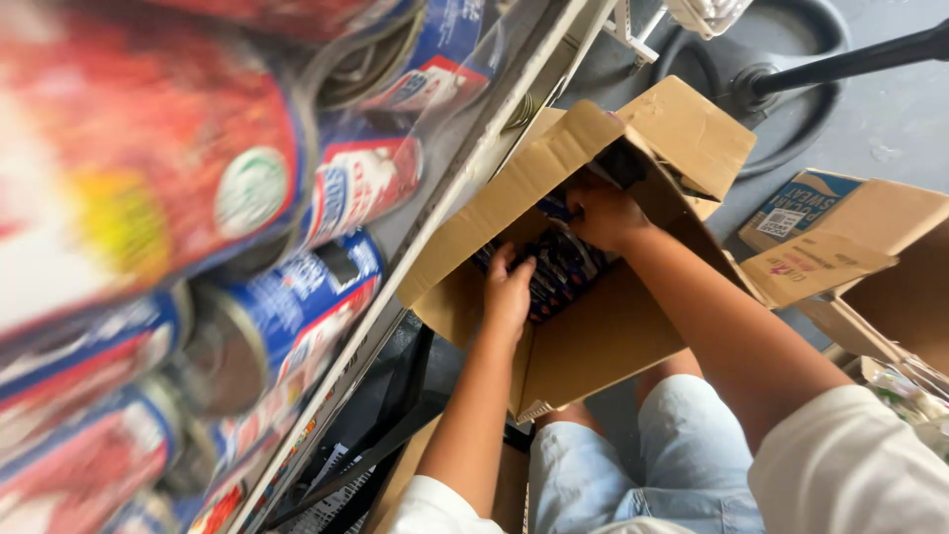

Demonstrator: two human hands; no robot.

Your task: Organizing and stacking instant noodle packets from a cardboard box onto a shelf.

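Open cardboard box (593, 336): plain brown corrugated board, flaps folded outward, held in front of the person's knees beside the shelf edge. Contents: dark packets (559, 269) with small coloured print, glossy, packed close together; their exact kind cannot be told.

Left hand (508, 289): placed inside the box, fingers curled down over the near edge of the dark packets, touching them; whether one is gripped cannot be told.

Right hand (603, 210): reached deeper into the box under the raised flap, fingers bent and closed around the top of a packet at the far end.

Shelf (474, 168): pale metal rail running diagonally, just beside the box. On it are stored cylindrical cans (297, 307) lying on their sides, blue and red labels, metal ends facing out; the nearest are heavily blurred.

Second cardboard box (870, 257): open, brown with a blue printed panel, set on the grey floor to the right, apart from the first box.

Black stand base (791, 79): round, with a dark pole, seen on the floor beyond the boxes.

Clothing noted: white sleeves, light denim shorts.
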